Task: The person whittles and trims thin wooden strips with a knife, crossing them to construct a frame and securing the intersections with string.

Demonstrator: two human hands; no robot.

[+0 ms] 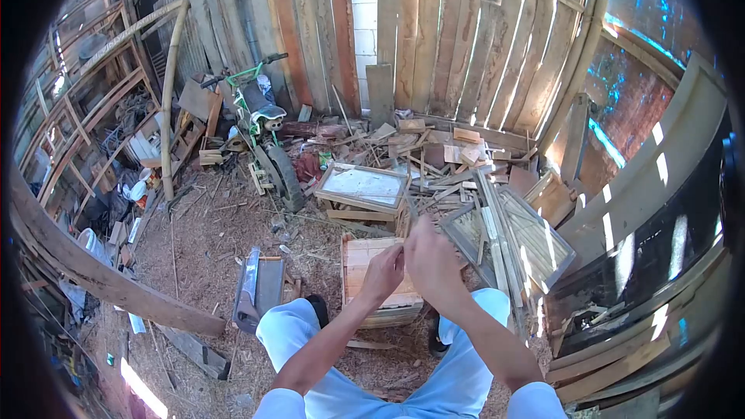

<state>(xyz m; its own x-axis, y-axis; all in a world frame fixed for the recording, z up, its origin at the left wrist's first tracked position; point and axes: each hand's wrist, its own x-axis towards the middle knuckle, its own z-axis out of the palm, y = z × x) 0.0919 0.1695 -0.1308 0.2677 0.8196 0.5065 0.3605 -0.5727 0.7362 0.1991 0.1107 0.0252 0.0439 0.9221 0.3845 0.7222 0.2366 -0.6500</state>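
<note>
My right hand [429, 257] is closed in front of me, above the right edge of a wooden box-like block [358, 257]. A thin grey, blade-like piece [412, 208] rises from its fingers; its exact kind is unclear. Beside it, on the left, my left hand [386, 270] is closed with the fingers curled in, over the block's top. Whatever it pinches is hidden or too small to name. The block stands on the ground between my feet, its top made of pale reddish boards, partly covered by my hands and forearms.
A handsaw [249, 287] lies on a low dark-topped stool [270, 289] at left. Ahead are a framed panel [363, 184], a small motorbike [268, 132] and heaped wood scraps [458, 151]. Slatted frames [528, 233] lean at right; a curved beam [109, 275] crosses the left.
</note>
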